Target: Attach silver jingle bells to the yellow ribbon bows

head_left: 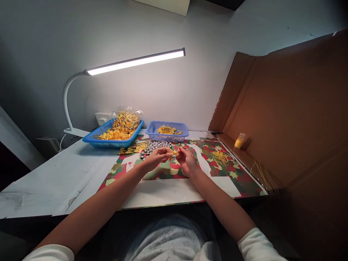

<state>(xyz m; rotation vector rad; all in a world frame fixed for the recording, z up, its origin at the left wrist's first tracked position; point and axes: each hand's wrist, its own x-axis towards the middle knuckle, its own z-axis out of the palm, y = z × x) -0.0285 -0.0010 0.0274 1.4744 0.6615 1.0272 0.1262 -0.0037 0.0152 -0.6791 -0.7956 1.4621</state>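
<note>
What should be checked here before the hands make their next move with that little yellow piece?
1. Yellow piece pinched between both hands: ok.
2. Left hand and right hand over the patterned mat: ok.
3. Pile of silver bells close to the hands: ok.
4. Small blue basket holds yellow pieces: ok.
5. Desk lamp lit over the work: ok.
6. How firmly the piece is gripped: cannot tell.

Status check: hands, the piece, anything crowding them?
Left hand and right hand pinch a small yellow piece together. Silver bell pile just beyond. Nothing blocking.
</note>
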